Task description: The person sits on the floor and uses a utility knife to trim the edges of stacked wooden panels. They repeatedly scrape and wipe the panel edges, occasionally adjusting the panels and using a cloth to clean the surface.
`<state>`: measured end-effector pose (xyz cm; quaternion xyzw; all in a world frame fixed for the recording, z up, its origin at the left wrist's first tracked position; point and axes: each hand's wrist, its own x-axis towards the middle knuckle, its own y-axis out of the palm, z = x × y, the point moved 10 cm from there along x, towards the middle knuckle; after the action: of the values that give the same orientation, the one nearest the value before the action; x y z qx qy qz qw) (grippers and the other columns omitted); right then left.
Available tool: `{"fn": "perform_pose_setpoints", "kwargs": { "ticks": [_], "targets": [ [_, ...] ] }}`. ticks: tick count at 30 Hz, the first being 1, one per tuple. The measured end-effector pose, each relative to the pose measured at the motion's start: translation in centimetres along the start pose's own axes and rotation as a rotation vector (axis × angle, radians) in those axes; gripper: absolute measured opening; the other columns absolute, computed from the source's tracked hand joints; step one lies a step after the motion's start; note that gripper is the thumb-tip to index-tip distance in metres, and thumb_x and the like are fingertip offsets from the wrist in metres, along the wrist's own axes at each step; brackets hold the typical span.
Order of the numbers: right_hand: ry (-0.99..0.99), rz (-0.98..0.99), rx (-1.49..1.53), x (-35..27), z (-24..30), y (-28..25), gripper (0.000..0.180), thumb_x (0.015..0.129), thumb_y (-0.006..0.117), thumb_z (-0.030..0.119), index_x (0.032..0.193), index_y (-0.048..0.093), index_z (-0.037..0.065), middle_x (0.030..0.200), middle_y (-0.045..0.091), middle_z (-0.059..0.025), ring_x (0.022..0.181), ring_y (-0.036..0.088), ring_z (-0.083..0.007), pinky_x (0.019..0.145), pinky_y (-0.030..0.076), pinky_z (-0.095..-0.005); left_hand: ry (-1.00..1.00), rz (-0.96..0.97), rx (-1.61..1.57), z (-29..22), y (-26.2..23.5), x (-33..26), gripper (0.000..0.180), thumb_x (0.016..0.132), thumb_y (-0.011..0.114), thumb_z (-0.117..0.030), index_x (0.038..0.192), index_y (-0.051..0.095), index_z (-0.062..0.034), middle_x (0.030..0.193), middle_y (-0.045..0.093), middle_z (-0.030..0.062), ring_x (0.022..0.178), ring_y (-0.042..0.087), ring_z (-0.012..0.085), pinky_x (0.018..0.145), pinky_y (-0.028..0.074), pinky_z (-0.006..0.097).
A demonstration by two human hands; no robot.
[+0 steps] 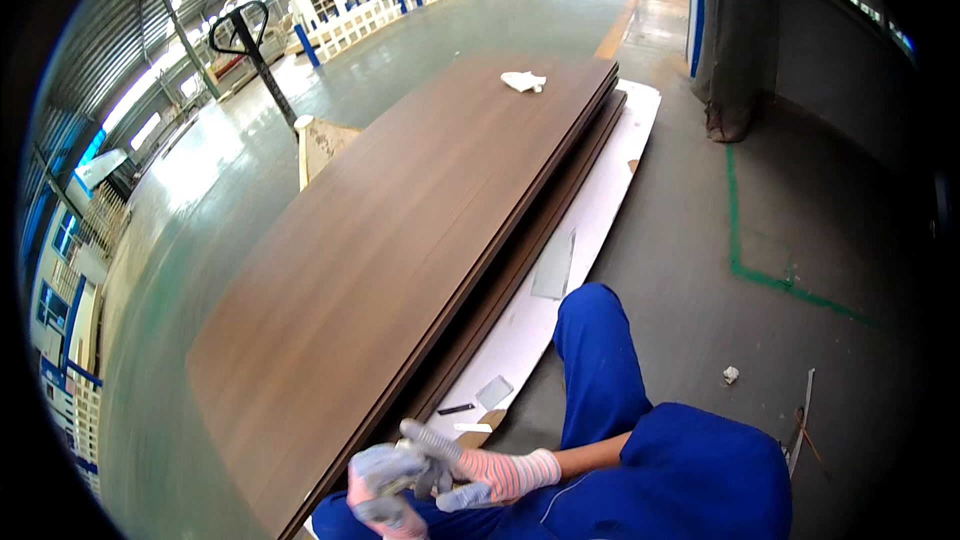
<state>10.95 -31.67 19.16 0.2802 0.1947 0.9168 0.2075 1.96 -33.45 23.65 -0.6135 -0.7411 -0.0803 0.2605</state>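
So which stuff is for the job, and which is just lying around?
Probably for the job:
striped gloves, being worn
brown boards, stacked
white sheet along the boards' edge

Looks just lying about:
crumpled white scrap on the boards
small pale lump on the floor

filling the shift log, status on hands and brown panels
Left hand and right hand gloved, close together; grip unclear. Brown wood-grain panels stacked alongside. Crumpled white wad on top.

Grey floor [675,240] is bearing a crumpled scrap [731,375]. Brown boards [400,210] are lying stacked, a white cloth [523,82] resting on top. White sheet [608,180] is showing alongside, carrying two grey plates [553,265], a black strip [457,408].
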Motion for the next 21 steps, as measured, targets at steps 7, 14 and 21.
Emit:
{"fn": "perform_pose_setpoints", "kwargs": {
  "ticks": [7,14,21],
  "targets": [
    [0.135,-0.382,-0.346,-2.9,0.0,-10.9,0.049,0.085,0.067,0.018,0.127,0.050,0.000,0.113,0.061,-0.0074,0.105,0.056,-0.0131,0.089,0.047,-0.0271,-0.169,0.168,-0.067,3.0,7.3,0.1,0.105,0.075,0.027,-0.083,0.137,0.036,0.0012,0.140,0.037,0.0189,0.127,0.039,0.0312,0.106,0.028,0.043],
    [-0.023,-0.429,-1.161,-6.6,5.3,-15.0,0.024,0.081,0.069,0.029,0.093,0.068,0.008,0.075,0.065,-0.0090,0.064,0.061,-0.0213,0.059,0.047,-0.0309,-0.285,0.031,0.039,4.7,4.7,1.1,0.089,0.087,0.029,-0.068,0.143,0.024,0.0021,0.141,0.037,0.0207,0.128,0.037,0.0364,0.109,0.020,0.040],
    [0.202,-1.660,-1.599,-38.8,24.2,-37.2,0.041,0.081,0.054,0.042,0.086,0.066,0.003,0.075,0.063,-0.0103,0.070,0.060,-0.0234,0.065,0.047,-0.0367,-0.742,-0.260,-1.714,7.4,7.0,-0.3,0.093,0.084,0.032,-0.072,0.133,0.038,0.0067,0.125,0.050,0.0266,0.121,0.045,0.0394,0.112,0.022,0.049]
  ]
}}
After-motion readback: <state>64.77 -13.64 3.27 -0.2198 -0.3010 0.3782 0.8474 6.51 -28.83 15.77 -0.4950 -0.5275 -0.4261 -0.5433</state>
